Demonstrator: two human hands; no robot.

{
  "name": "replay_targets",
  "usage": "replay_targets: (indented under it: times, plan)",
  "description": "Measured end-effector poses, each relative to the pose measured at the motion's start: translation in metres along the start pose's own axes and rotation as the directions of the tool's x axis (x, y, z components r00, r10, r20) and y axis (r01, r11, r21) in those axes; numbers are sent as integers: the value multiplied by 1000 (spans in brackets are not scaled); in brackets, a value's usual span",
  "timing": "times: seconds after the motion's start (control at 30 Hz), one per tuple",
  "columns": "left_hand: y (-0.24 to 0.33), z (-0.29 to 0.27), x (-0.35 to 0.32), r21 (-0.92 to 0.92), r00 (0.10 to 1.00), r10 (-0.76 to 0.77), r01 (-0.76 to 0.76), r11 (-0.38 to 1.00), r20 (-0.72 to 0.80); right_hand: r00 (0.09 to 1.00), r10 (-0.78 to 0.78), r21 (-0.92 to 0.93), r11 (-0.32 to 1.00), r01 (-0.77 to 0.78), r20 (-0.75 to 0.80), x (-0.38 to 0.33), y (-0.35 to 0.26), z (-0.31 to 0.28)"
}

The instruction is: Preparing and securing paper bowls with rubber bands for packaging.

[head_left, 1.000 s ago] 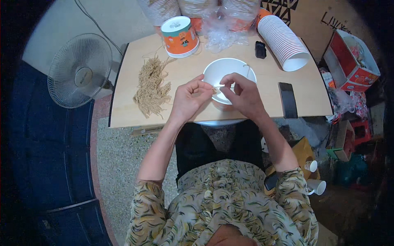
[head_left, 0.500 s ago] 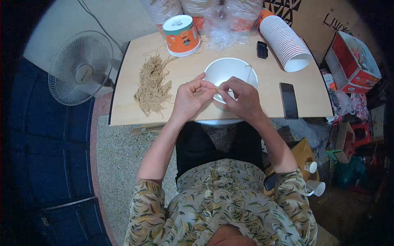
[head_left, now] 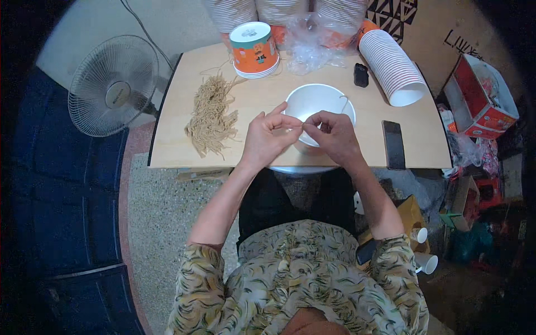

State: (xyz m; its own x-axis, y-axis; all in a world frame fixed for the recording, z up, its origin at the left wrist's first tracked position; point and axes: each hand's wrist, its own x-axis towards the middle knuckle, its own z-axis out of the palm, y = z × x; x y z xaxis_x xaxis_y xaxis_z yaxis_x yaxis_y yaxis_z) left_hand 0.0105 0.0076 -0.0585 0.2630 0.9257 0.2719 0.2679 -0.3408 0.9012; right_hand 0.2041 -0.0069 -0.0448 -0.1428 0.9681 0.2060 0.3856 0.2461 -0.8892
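Observation:
My left hand (head_left: pixel 267 137) and my right hand (head_left: pixel 335 135) meet fingertip to fingertip over the near side of a white paper tub (head_left: pixel 298 96). Both pinch a thin tan string, mostly hidden by the fingers. One piece of string (head_left: pixel 344 104) hangs at the tub's far right rim, inside it. Left of my hands, a loose pile of tan strings (head_left: pixel 212 114) lies on the wooden table (head_left: pixel 173 128).
An upturned orange-and-green tub stack (head_left: pixel 255 54) stands behind the strings. A row of nested tubs (head_left: pixel 393 70) lies at the back right, near a small black device (head_left: pixel 361 75) and a phone (head_left: pixel 394 145). A fan (head_left: pixel 114 86) stands left.
The view has shifted slightly. My fingertips have drawn closer together, and the tan bit that showed between them is now hidden.

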Motion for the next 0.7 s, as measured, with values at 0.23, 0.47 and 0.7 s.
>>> replay_targets:
  times: [0.23,0.47,0.7]
  plan:
    - [4,-4,-1,68,999,21,-24,997,45,999,-34,-136,990,36,13,-7,-8,-2]
    - [-3,-2,2,12,992,50,-51,999,114,999,35,185,982,-33,-5,5,-2,-8]
    - [1,-4,1,-9,988,78,-78,997,134,971,120,192,968,-161,206,10,-11,-16]
